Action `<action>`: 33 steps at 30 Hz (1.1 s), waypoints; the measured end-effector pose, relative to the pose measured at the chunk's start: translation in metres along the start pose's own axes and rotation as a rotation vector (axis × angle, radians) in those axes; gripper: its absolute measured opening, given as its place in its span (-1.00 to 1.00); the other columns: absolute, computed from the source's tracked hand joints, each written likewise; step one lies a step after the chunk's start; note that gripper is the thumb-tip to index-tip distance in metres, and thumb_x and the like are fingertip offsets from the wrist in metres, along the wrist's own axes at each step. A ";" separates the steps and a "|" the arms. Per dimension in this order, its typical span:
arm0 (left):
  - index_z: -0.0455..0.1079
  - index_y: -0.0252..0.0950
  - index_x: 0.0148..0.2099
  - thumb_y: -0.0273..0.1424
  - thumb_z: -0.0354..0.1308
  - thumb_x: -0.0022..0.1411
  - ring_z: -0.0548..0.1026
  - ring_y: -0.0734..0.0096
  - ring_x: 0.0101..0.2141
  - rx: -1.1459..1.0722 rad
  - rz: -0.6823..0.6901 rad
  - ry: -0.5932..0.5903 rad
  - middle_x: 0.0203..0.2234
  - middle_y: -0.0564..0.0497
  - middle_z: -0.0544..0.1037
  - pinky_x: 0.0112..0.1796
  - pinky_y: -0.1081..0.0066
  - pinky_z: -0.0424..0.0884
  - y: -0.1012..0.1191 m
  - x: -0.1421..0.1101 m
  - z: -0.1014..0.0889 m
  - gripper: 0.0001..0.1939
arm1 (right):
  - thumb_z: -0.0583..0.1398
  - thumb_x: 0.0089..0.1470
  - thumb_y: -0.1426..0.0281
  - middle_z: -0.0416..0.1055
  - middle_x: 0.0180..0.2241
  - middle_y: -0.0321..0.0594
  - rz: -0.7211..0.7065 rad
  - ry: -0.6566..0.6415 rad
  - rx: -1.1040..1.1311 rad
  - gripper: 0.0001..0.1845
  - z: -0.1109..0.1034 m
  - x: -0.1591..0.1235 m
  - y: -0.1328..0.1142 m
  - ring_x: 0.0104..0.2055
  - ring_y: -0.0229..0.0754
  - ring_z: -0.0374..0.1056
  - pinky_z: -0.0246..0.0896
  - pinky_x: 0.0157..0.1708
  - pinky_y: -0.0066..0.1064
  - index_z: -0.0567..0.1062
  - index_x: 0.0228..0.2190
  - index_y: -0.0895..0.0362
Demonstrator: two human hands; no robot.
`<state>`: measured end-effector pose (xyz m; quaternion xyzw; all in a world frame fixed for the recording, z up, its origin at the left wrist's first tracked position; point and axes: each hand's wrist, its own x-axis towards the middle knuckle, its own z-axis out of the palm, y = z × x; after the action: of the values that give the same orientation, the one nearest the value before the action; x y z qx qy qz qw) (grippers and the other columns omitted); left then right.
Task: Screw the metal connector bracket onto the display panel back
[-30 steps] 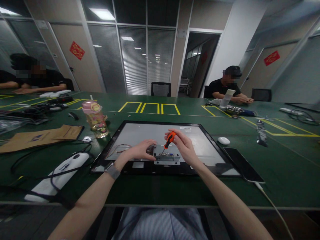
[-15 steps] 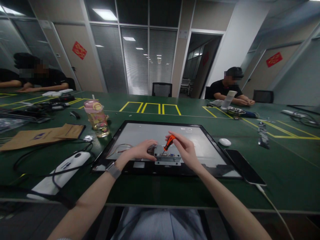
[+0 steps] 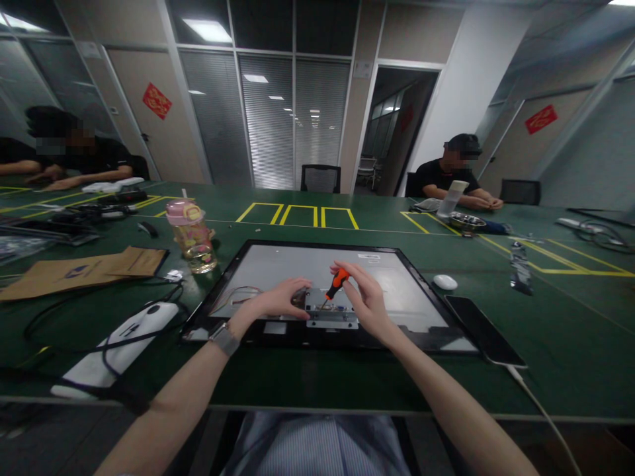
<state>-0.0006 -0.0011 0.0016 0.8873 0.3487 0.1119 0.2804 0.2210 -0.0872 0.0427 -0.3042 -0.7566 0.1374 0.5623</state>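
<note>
On the desk's (image 3: pixel 307 380) near side, the bracket (image 3: pixel 331 324) lies on the panel (image 3: pixel 282 263). Our left hand (image 3: pixel 282 299) curls at its left end (we cannot tell whether it grips); our right hand (image 3: pixel 367 297) grips the screwdriver (image 3: pixel 338 283), tip at the bracket.

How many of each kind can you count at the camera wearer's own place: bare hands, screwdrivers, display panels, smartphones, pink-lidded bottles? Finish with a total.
Bare hands, left hand and right hand: 2
Screwdriver: 1
Display panel: 1
Smartphone: 1
Pink-lidded bottle: 1
Total: 6
</note>
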 end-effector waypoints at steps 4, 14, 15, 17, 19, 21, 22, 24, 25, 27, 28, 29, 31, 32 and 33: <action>0.22 -0.19 0.14 -0.13 0.34 -0.08 0.11 0.08 0.22 -0.003 0.008 0.008 0.21 -0.08 0.20 0.20 0.13 -0.01 0.000 0.000 0.000 -0.25 | 0.07 0.17 0.45 0.43 -0.12 -0.11 -0.023 0.024 -0.067 -0.63 0.001 0.000 0.002 -0.09 -0.07 0.36 0.27 -0.10 -0.18 0.39 0.01 0.01; 0.19 -0.23 0.15 -0.13 0.32 -0.07 0.11 0.08 0.21 0.017 0.001 -0.004 0.20 -0.11 0.21 0.20 0.14 0.00 -0.001 0.000 0.001 -0.25 | 0.10 0.15 0.45 0.44 -0.20 -0.12 -0.042 0.029 -0.110 -0.69 0.000 0.002 -0.003 -0.16 -0.10 0.37 0.29 -0.16 -0.25 0.44 -0.06 0.04; 0.19 -0.23 0.15 -0.12 0.32 -0.06 0.11 0.09 0.21 0.018 0.004 -0.003 0.20 -0.10 0.20 0.20 0.14 -0.01 -0.001 0.001 0.001 -0.25 | 0.10 0.16 0.45 0.44 -0.19 -0.12 -0.044 0.027 -0.111 -0.69 0.001 0.002 -0.003 -0.16 -0.10 0.37 0.29 -0.16 -0.24 0.43 -0.06 0.05; 0.18 -0.22 0.15 -0.13 0.33 -0.07 0.11 0.10 0.21 0.019 0.014 0.000 0.20 -0.09 0.20 0.20 0.15 -0.02 -0.003 0.001 0.002 -0.24 | 0.09 0.16 0.44 0.44 -0.19 -0.11 -0.050 0.023 -0.111 -0.70 0.001 0.001 -0.002 -0.16 -0.11 0.37 0.30 -0.16 -0.24 0.43 -0.06 0.06; 0.18 -0.23 0.15 -0.16 0.34 -0.07 0.09 0.10 0.22 0.023 0.020 0.000 0.21 -0.09 0.19 0.21 0.15 -0.05 -0.004 0.002 0.003 -0.24 | 0.08 0.17 0.44 0.45 -0.20 -0.11 -0.052 0.020 -0.108 -0.70 0.001 0.001 -0.001 -0.16 -0.11 0.37 0.30 -0.16 -0.23 0.43 -0.06 0.06; 0.18 -0.22 0.16 -0.16 0.34 -0.08 0.08 0.09 0.23 0.024 0.018 0.001 0.21 -0.09 0.19 0.21 0.14 -0.07 -0.004 0.002 0.003 -0.24 | 0.08 0.17 0.44 0.45 -0.19 -0.12 -0.054 0.017 -0.100 -0.69 0.002 0.001 -0.001 -0.15 -0.11 0.37 0.29 -0.15 -0.22 0.42 -0.05 0.06; 0.18 -0.22 0.16 -0.16 0.34 -0.08 0.08 0.09 0.22 0.021 0.019 0.004 0.21 -0.09 0.20 0.21 0.14 -0.06 -0.004 0.002 0.003 -0.24 | 0.08 0.17 0.44 0.45 -0.19 -0.12 -0.053 0.015 -0.094 -0.68 0.002 0.001 0.000 -0.15 -0.11 0.37 0.29 -0.15 -0.22 0.41 -0.04 0.06; 0.19 -0.20 0.16 -0.17 0.35 -0.08 0.09 0.09 0.22 0.014 0.020 0.007 0.20 -0.09 0.20 0.20 0.14 -0.04 -0.004 0.001 0.003 -0.23 | 0.07 0.18 0.44 0.44 -0.17 -0.12 -0.045 0.007 -0.075 -0.67 0.001 0.001 -0.001 -0.13 -0.11 0.36 0.28 -0.13 -0.22 0.40 -0.02 0.05; 0.19 -0.20 0.16 -0.17 0.35 -0.08 0.09 0.09 0.22 0.014 0.015 0.005 0.20 -0.09 0.20 0.20 0.15 -0.03 -0.003 0.001 0.002 -0.23 | 0.07 0.19 0.44 0.43 -0.16 -0.12 -0.035 0.005 -0.060 -0.66 0.001 0.001 -0.001 -0.11 -0.10 0.35 0.27 -0.11 -0.21 0.41 -0.01 0.04; 0.18 -0.21 0.16 -0.16 0.34 -0.08 0.08 0.08 0.23 0.018 -0.002 -0.002 0.21 -0.10 0.19 0.21 0.14 -0.04 -0.002 0.001 0.001 -0.23 | 0.05 0.20 0.43 0.41 -0.13 -0.11 0.009 0.016 -0.016 -0.67 0.001 0.001 -0.001 -0.09 -0.10 0.34 0.26 -0.09 -0.21 0.42 -0.02 0.03; 0.18 -0.22 0.17 -0.16 0.34 -0.08 0.07 0.08 0.23 0.021 -0.010 -0.007 0.22 -0.10 0.18 0.21 0.14 -0.05 -0.001 0.001 0.001 -0.23 | 0.05 0.20 0.41 0.40 -0.13 -0.11 0.043 0.028 0.016 -0.69 0.001 0.001 -0.001 -0.09 -0.10 0.34 0.27 -0.10 -0.21 0.44 -0.05 0.03; 0.18 -0.23 0.17 -0.15 0.33 -0.07 0.06 0.08 0.23 0.023 -0.014 -0.010 0.22 -0.10 0.18 0.21 0.14 -0.05 0.000 0.001 0.000 -0.23 | 0.07 0.19 0.40 0.39 -0.14 -0.12 0.077 0.045 0.052 -0.72 0.001 0.002 0.000 -0.10 -0.11 0.34 0.28 -0.12 -0.23 0.46 -0.08 0.04; 0.16 -0.22 0.18 -0.16 0.33 -0.06 0.07 0.08 0.23 0.020 -0.014 -0.014 0.22 -0.11 0.17 0.20 0.14 -0.03 0.001 0.000 0.000 -0.22 | 0.14 0.14 0.38 0.38 -0.22 -0.15 0.139 0.090 0.135 -0.79 0.001 0.002 0.002 -0.17 -0.14 0.35 0.31 -0.20 -0.30 0.51 -0.18 0.05; 0.16 -0.22 0.18 -0.16 0.33 -0.05 0.08 0.08 0.23 0.017 -0.013 -0.016 0.22 -0.11 0.18 0.20 0.14 -0.01 0.001 0.000 0.000 -0.23 | 0.18 0.10 0.37 0.37 -0.27 -0.18 0.162 0.114 0.177 -0.84 0.002 0.003 0.004 -0.22 -0.16 0.34 0.32 -0.25 -0.33 0.52 -0.24 0.06; 0.16 -0.21 0.19 -0.16 0.33 -0.05 0.09 0.09 0.22 0.017 -0.012 -0.017 0.21 -0.11 0.18 0.19 0.15 0.00 0.001 0.000 0.000 -0.23 | 0.23 0.06 0.37 0.35 -0.32 -0.21 0.182 0.138 0.217 -0.88 0.002 0.003 0.006 -0.26 -0.18 0.33 0.32 -0.29 -0.35 0.53 -0.30 0.07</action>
<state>0.0001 -0.0014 0.0025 0.8884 0.3524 0.0996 0.2767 0.2205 -0.0799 0.0411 -0.3178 -0.6663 0.2474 0.6276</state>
